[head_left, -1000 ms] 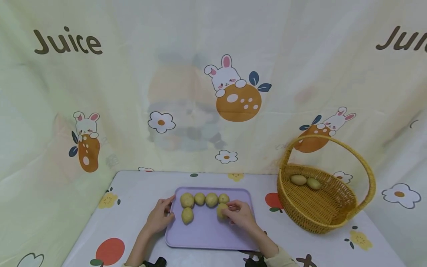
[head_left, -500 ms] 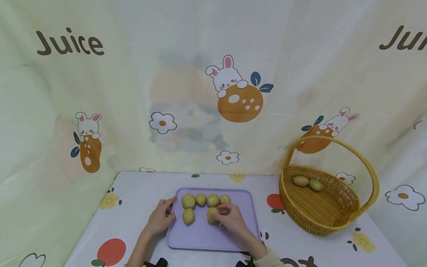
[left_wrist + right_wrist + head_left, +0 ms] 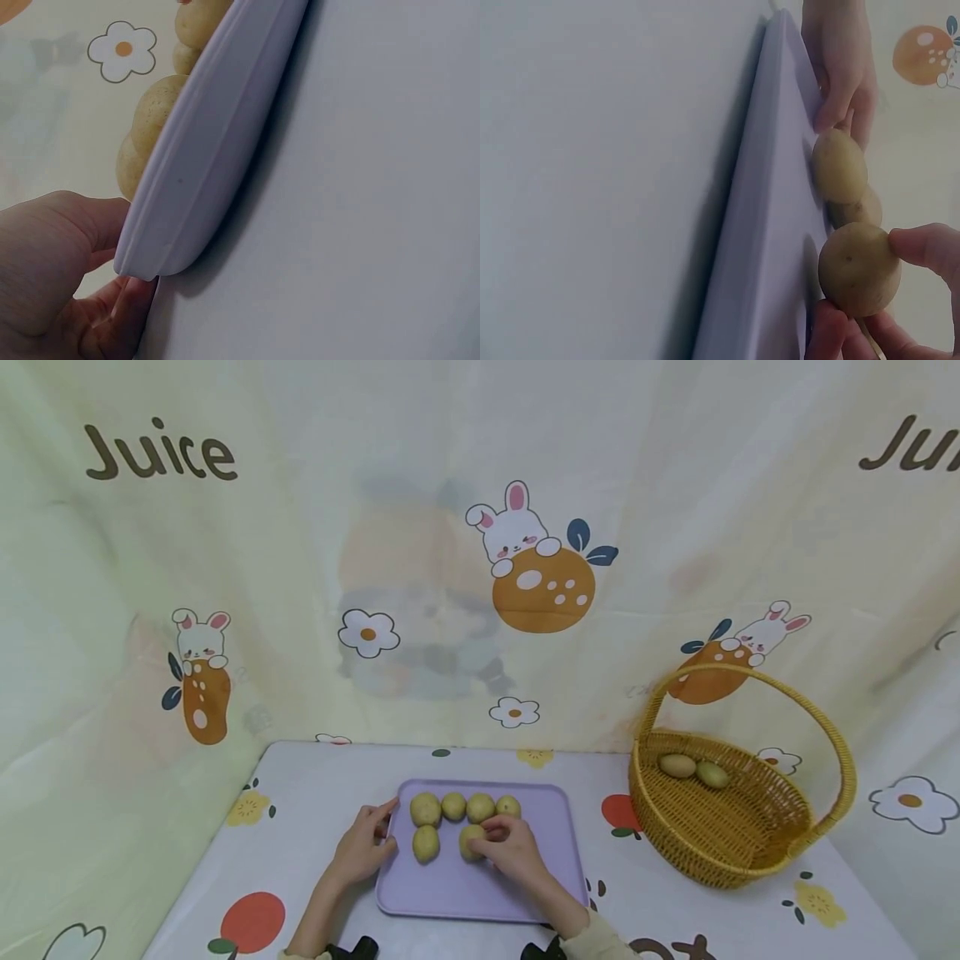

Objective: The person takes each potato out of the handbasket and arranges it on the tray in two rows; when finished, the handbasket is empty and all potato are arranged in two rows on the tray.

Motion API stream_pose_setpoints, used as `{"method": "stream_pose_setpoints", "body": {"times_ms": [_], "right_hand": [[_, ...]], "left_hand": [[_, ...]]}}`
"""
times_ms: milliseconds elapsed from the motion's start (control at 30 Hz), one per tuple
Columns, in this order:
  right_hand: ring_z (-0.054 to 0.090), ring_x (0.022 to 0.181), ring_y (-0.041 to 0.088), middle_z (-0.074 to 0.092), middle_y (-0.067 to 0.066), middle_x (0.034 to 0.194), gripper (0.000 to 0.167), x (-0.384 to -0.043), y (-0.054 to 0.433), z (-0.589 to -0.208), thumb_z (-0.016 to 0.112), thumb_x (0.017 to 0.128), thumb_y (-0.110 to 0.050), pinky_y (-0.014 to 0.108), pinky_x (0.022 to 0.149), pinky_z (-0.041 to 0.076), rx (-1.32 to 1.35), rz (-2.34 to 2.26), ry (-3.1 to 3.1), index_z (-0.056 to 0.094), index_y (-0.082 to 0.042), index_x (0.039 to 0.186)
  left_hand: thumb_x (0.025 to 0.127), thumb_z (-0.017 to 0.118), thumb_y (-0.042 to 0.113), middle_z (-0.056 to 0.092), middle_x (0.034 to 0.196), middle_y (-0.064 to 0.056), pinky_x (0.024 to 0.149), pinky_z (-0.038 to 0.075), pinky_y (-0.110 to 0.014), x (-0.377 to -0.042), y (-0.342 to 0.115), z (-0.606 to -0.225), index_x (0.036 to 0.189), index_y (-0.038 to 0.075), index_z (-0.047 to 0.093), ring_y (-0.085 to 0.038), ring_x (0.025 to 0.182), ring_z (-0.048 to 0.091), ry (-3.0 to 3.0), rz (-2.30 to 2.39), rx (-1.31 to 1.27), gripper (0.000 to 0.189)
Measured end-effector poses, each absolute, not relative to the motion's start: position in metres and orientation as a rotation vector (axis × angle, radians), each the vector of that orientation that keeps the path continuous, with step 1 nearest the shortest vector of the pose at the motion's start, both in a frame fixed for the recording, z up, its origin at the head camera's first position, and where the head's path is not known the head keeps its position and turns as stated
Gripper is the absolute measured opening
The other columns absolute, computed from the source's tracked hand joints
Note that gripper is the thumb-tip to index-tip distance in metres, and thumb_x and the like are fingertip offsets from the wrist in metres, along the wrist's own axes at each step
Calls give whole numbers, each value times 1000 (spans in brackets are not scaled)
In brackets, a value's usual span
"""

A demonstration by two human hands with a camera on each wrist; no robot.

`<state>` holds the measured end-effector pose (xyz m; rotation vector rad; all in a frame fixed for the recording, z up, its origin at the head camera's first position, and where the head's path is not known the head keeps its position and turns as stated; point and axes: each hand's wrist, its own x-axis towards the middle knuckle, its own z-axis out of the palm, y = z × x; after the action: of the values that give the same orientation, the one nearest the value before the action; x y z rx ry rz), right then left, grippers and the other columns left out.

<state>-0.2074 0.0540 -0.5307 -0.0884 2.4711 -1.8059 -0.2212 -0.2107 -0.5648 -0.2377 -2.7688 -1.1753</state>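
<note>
While the right grip (image 3: 517,853) fingertip-pinches a potato (image 3: 857,268), the spread left grip (image 3: 362,850) touches the tray (image 3: 438,893).

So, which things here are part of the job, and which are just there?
Part of the job, it seems:
potato held in the right grip
five potatoes on the tray
the tray, touched by the left grip
basket, probably, as it holds two more potatoes

Just there, apparently:
curtain
tablecloth
</note>
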Motion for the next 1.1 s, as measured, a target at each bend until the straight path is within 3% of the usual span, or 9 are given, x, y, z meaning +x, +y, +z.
{"method": "stream_pose_setpoints", "body": {"times_ms": [333, 867, 1100], "right_hand": [[55, 66, 10, 64, 6, 80, 37, -209, 39, -530, 76, 74, -11, 24, 52, 47, -84, -1836, 2440, 65, 9, 103], [55, 62, 10, 64, 7, 78, 32, -209, 28, -529, 73, 73, -10, 25, 53, 48, -59, -1847, 2469, 66, 9, 98], [60, 74, 11, 68, 9, 84, 29, -210, 29, -532, 70, 77, -7, 23, 62, 50, -130, -1877, 2473, 68, 11, 99]], "left_hand": [[76, 64, 6, 51, 103, -4, 67, 40, -27, -221, -212, -566, 139, 2, 55, -10, 80, 51, -2738, -1164, -260, 64], [76, 64, 6, 52, 106, -5, 69, 41, -28, -222, -210, -567, 139, 3, 54, -10, 82, 53, -2749, -1182, -244, 64], [77, 64, 6, 51, 105, -5, 70, 41, -28, -222, -211, -567, 140, 3, 53, -11, 83, 52, -2766, -1167, -239, 64]]}}
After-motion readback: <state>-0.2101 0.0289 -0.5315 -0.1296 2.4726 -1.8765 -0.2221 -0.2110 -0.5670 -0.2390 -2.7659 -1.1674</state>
